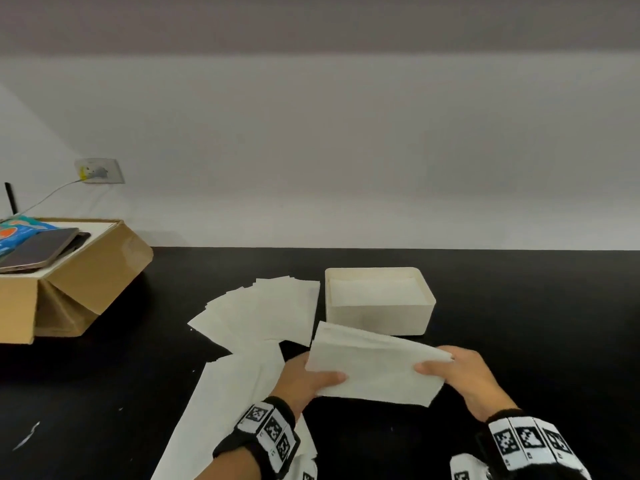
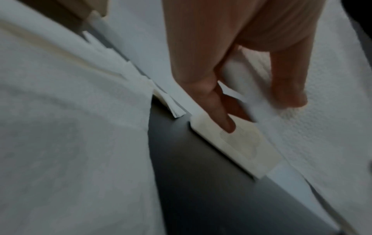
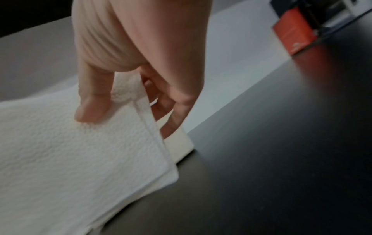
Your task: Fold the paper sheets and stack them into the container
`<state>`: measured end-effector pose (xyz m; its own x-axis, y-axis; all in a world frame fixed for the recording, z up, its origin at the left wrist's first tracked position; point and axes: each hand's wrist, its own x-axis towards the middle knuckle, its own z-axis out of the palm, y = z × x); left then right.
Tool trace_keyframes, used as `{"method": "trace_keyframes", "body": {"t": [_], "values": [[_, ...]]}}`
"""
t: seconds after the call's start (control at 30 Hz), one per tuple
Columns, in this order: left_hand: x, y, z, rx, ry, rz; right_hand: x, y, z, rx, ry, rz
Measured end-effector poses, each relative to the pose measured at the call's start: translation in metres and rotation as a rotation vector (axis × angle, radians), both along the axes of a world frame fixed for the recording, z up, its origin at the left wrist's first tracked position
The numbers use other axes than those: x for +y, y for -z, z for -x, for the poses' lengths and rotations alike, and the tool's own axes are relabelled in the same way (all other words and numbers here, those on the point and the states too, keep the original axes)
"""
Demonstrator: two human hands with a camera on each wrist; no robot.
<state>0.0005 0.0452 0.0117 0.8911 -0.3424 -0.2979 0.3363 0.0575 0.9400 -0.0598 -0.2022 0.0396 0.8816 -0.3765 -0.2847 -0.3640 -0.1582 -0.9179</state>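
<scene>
A folded white paper sheet (image 1: 375, 367) is held above the black table, just in front of the cream container (image 1: 381, 320). My left hand (image 1: 311, 379) pinches its left edge, thumb on top. My right hand (image 1: 460, 372) pinches its right edge the same way. In the left wrist view the left hand (image 2: 261, 98) has its thumb on the textured sheet (image 2: 314, 127), fingers beneath. In the right wrist view the right hand (image 3: 124, 111) holds the sheet (image 3: 76, 155) with its thumb on top. The container holds folded white paper (image 1: 375, 292). Unfolded sheets (image 1: 263, 310) lie fanned out to its left.
A long white sheet (image 1: 225, 403) lies under my left forearm. An open cardboard box (image 1: 86, 271) with phones on top stands at the far left. An orange box (image 3: 293, 36) stands far off in the right wrist view. A wall runs behind the black table (image 1: 519, 306).
</scene>
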Motion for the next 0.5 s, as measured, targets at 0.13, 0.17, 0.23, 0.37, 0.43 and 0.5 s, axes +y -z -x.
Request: {"method": "trace_keyframes", "body": {"t": [0.13, 0.17, 0.23, 0.37, 0.43, 0.5], "values": [[-0.022, 0.005, 0.006, -0.135, 0.124, -0.235, -0.018, -0.003, 0.014, -0.075, 0.104, -0.113], [-0.027, 0.006, 0.007, -0.155, 0.128, -0.272, -0.020, -0.001, 0.017, -0.075, 0.107, -0.127], [-0.036, 0.007, 0.008, -0.193, 0.132, -0.345, -0.022, 0.008, 0.023, -0.044, 0.082, -0.133], [-0.046, 0.013, 0.011, -0.218, 0.104, -0.428, -0.023, 0.028, 0.038, 0.032, 0.002, -0.078], [-0.049, 0.016, 0.014, -0.206, 0.064, -0.405, -0.021, 0.033, 0.042, 0.032, 0.032, -0.067], [-0.051, 0.015, 0.015, -0.225, -0.001, -0.401, -0.021, 0.031, 0.042, 0.013, 0.097, -0.092]]}}
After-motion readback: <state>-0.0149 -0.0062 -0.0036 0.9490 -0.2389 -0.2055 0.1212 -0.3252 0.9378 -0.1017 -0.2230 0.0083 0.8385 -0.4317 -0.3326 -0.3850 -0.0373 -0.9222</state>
